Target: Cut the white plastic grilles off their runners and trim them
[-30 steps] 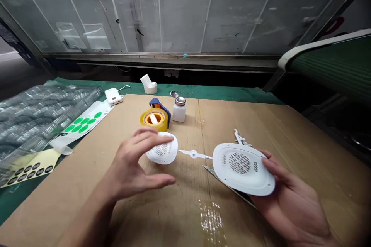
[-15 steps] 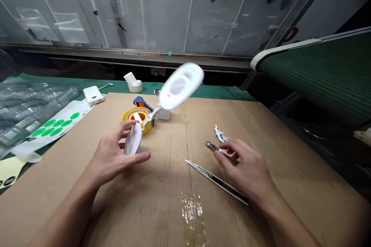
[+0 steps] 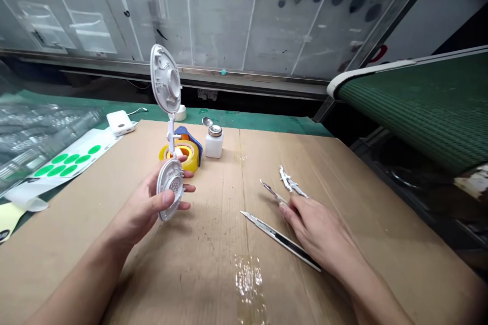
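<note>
My left hand (image 3: 147, 208) grips the smaller of two white oval plastic shells (image 3: 170, 189) joined by a thin sprue. The piece stands upright, with the larger shell (image 3: 165, 78) at the top and its hollow inner side facing me. My right hand (image 3: 316, 228) rests on the cardboard sheet (image 3: 343, 183), fingertips pinched on a small metal tool (image 3: 271, 191). A long utility knife (image 3: 278, 238) lies just left of that hand, and white plastic scraps (image 3: 290, 181) lie beyond the fingers.
Behind the left hand stand a yellow tape roll in a blue dispenser (image 3: 186, 151) and a white pump bottle (image 3: 214, 142). Green dot stickers (image 3: 68, 160), clear plastic trays (image 3: 30, 132) and a white power bank (image 3: 119, 122) lie at left. A green conveyor (image 3: 419, 96) runs at right.
My left hand lifted the joined shells off the cardboard and swung them upright. My right hand let go of the larger shell and came down onto the small metal tool beside the knife.
</note>
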Demonstrator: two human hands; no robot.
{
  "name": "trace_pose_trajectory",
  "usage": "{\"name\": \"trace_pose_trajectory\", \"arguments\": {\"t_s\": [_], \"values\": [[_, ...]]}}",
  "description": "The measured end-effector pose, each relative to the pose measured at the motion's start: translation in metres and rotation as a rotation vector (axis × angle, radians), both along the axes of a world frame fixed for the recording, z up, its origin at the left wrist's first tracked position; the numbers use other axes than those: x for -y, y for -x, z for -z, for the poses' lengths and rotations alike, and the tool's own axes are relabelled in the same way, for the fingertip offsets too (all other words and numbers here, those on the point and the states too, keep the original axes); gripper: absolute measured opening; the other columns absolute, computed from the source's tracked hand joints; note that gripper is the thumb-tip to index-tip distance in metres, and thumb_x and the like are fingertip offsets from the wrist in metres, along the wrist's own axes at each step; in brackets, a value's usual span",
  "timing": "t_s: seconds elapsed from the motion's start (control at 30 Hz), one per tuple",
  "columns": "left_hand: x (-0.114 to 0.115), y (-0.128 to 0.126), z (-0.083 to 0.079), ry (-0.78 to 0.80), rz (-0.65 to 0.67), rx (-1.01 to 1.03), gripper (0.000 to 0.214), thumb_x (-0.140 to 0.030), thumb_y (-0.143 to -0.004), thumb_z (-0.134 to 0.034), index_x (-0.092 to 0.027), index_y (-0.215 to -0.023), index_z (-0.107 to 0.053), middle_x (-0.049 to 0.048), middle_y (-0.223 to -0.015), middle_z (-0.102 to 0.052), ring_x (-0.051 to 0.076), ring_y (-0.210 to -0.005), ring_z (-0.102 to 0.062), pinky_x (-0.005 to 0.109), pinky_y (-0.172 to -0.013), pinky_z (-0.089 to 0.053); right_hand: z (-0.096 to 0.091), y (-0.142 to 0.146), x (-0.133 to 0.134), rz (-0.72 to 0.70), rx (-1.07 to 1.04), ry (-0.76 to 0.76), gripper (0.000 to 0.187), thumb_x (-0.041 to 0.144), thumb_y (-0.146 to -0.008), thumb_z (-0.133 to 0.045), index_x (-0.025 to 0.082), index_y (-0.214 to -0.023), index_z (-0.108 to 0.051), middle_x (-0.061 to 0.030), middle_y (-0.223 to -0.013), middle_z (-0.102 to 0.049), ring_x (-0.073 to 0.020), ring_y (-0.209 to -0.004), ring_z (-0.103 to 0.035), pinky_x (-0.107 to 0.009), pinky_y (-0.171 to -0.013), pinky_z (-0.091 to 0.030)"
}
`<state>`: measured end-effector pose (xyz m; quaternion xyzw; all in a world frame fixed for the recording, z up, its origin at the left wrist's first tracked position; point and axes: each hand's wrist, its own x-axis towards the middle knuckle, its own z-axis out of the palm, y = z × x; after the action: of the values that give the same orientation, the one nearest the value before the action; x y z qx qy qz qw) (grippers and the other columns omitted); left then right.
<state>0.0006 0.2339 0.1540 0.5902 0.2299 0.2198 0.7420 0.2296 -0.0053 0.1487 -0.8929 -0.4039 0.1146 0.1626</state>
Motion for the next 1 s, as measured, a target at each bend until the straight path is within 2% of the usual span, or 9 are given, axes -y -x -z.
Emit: {"name": "trace_pose_trajectory", "arguments": {"t_s": [0.1,0.17,0.27,0.37,0.47,0.6,0.8,0.9,1.0], "values": [[0.002,0.000,0.002,-0.028,0.026,-0.004,0.088,-0.057,-0.060,-0.085,-0.031,-0.137,-0.050,0.0107,-0.129,-0.056,0.032,-0.111,-0.060,0.037,-0.077,-0.062,-0.008,0.014,0.004,-0.088,-0.187,-0.073,0.050,0.060,-0.099,-0.020,0.024,-0.077,-0.046,-0.0036,-0.079,-0.059,-0.0217,-0.075,-0.056,-0.035,-0.068,-0.042],[0.003,0.000,0.003,-0.046,0.057,-0.002,0.088,-0.056,-0.059,-0.086,-0.032,-0.136,-0.050,0.0109,-0.130,-0.055,0.032,-0.111,-0.059,0.037,-0.078,-0.062,-0.014,0.025,0.006,-0.155,-0.441,-0.167,0.053,0.062,-0.100,-0.020,0.024,-0.088,-0.055,-0.0046,-0.095,-0.063,-0.0227,-0.092,-0.060,-0.035,-0.080,-0.046],[0.005,-0.002,0.004,-0.088,0.079,0.001,0.089,-0.055,-0.058,-0.087,-0.032,-0.136,-0.050,0.0107,-0.130,-0.054,0.031,-0.112,-0.058,0.036,-0.080,-0.060,-0.020,0.038,0.008,-0.230,-0.881,-0.342,0.047,0.060,-0.101,-0.030,0.025,-0.101,-0.063,-0.0067,-0.117,-0.060,-0.0260,-0.122,-0.049,-0.040,-0.106,-0.036],[0.008,-0.005,0.004,-0.139,0.075,-0.025,0.089,-0.055,-0.059,-0.087,-0.032,-0.136,-0.048,0.0097,-0.128,-0.054,0.030,-0.113,-0.057,0.036,-0.083,-0.059,-0.016,0.046,0.006,-0.262,-1.129,-0.417,0.045,0.058,-0.100,-0.036,0.024,-0.107,-0.065,-0.0086,-0.113,-0.061,-0.0266,-0.127,-0.045,-0.045,-0.116,-0.024],[0.012,-0.006,0.004,-0.223,0.052,-0.060,0.086,-0.053,-0.061,-0.087,-0.036,-0.135,-0.047,0.0074,-0.130,-0.053,0.029,-0.116,-0.055,0.038,-0.087,-0.057,-0.006,0.052,0.004,-0.257,-1.290,-0.500,0.048,0.058,-0.100,-0.036,0.021,-0.098,-0.067,-0.0100,-0.100,-0.062,-0.0291,-0.119,-0.051,-0.051,-0.113,-0.025],[0.018,-0.005,0.005,-0.420,-0.001,-0.101,0.085,-0.051,-0.060,-0.089,-0.038,-0.134,-0.048,0.0064,-0.131,-0.053,0.030,-0.119,-0.053,0.040,-0.089,-0.055,0.006,0.061,0.003,-0.174,-1.627,-0.677,0.038,0.056,-0.096,-0.050,0.021,-0.086,-0.063,-0.0021,-0.085,-0.052,-0.0226,-0.090,-0.061,-0.042,-0.090,-0.045],[0.025,-0.008,0.006,-0.763,-0.018,-0.173,0.094,-0.047,-0.053,-0.093,-0.036,-0.135,-0.048,0.0068,-0.136,-0.055,0.032,-0.123,-0.052,0.041,-0.092,-0.052,0.007,0.068,0.000,-0.165,-1.614,-0.533,0.034,0.054,-0.087,-0.068,0.026,-0.101,-0.054,-0.0022,-0.112,-0.055,-0.0194,-0.101,-0.058,-0.035,-0.091,-0.042],[0.028,-0.011,0.007,-0.850,0.014,-0.167,0.098,-0.050,-0.051,-0.093,-0.032,-0.135,-0.048,0.0094,-0.134,-0.057,0.033,-0.121,-0.054,0.043,-0.095,-0.052,0.006,0.067,0.000,-0.290,-1.535,-0.444,0.050,0.058,-0.083,-0.071,0.030,-0.120,-0.051,-0.0052,-0.111,-0.057,-0.0215,-0.104,-0.054,-0.037,-0.091,-0.040],[0.030,-0.012,0.008,-0.901,0.027,-0.143,0.099,-0.052,-0.049,-0.093,-0.033,-0.135,-0.047,0.0081,-0.133,-0.057,0.031,-0.120,-0.055,0.043,-0.095,-0.052,0.006,0.067,0.001,-0.236,-1.548,-0.383,0.066,0.061,-0.084,-0.067,0.031,-0.140,-0.047,-0.0085,-0.121,-0.060,-0.0247,-0.110,-0.054,-0.041,-0.095,-0.038]]}}
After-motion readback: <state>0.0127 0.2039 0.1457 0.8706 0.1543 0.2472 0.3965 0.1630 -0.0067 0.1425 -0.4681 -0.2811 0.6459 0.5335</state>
